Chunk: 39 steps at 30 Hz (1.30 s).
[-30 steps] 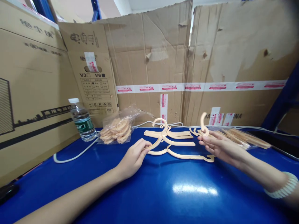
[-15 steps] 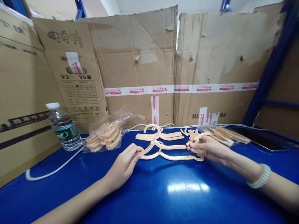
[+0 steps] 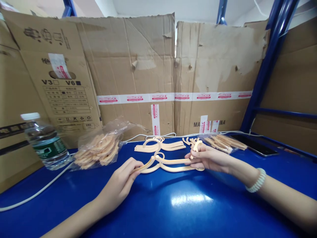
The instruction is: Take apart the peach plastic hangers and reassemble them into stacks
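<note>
My left hand (image 3: pixel 125 178) is closed on the left arm of a beige plastic folding clothes hanger (image 3: pixel 174 161), raised above the blue table with its hook upward. My right hand (image 3: pixel 210 158) pinches a small curved beige hanger piece (image 3: pixel 197 145) at the right end of that hanger's arm. Its fingers partly hide the join, so I cannot tell whether the two are connected. Just under the held hanger, another beige hanger (image 3: pixel 177 169) lies on the table, its right end partly behind my right fingers. Farther back rests a stack of beige hangers (image 3: pixel 173 145).
Loose curved pieces (image 3: pixel 187 141) lie behind my right hand. A bag of beige parts (image 3: pixel 99 148) and a water bottle (image 3: pixel 47 142) stand left. Bagged straight pieces (image 3: pixel 224 142) and a phone (image 3: pixel 255 145) lie right. Cardboard (image 3: pixel 133 76) walls the back; a white cable (image 3: pixel 37 190) crosses the left.
The curved piece in my right hand has turned from lying sideways to standing more upright at the hanger's end. The whole view has shifted, so everything appears farther left.
</note>
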{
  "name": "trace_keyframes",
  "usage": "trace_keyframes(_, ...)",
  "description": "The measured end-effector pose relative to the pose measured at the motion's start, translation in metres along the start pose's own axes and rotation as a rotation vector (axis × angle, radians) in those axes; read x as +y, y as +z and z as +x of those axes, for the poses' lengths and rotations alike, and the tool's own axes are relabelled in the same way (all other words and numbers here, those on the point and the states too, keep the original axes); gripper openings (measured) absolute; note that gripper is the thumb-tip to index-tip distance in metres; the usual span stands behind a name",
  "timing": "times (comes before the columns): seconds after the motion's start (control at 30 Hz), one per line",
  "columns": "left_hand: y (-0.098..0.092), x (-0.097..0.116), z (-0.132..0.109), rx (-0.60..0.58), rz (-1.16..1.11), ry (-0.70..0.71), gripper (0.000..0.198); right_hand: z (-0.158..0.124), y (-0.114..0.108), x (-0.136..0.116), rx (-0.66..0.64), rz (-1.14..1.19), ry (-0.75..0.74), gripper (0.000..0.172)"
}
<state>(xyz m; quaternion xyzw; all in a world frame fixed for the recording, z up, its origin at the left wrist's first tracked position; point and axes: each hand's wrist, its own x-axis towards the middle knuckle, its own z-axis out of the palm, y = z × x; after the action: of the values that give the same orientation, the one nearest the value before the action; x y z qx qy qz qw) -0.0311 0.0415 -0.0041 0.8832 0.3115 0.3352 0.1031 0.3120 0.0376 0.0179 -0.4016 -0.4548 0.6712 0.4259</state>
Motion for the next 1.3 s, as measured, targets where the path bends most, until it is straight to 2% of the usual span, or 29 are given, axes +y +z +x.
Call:
trace_keyframes(0.4, 0.000, 0.003, 0.000, 0.003, 0.025, 0.037, 0.023, -0.005, 0.004, -0.001, -0.072, -0.074, 0.020, 0.026)
trace_keyframes(0.53, 0.001, 0.002, -0.001, -0.023, 0.041, 0.064, 0.025, 0.000, 0.003, 0.003, -0.038, -0.109, -0.022, 0.033)
trace_keyframes(0.77, 0.002, 0.001, -0.002, 0.002, 0.042, 0.060, 0.023, 0.002, 0.012, 0.012, 0.046, -0.176, -0.211, 0.042)
trace_keyframes(0.97, 0.003, 0.005, -0.001, 0.013, 0.042, 0.072, 0.024, 0.004, 0.013, 0.017, 0.179, -0.305, -0.344, 0.038)
trace_keyframes(1.3, 0.002, 0.007, -0.001, 0.053, 0.095, 0.019, 0.022, 0.001, 0.020, 0.013, 0.178, -0.110, -0.355, 0.038)
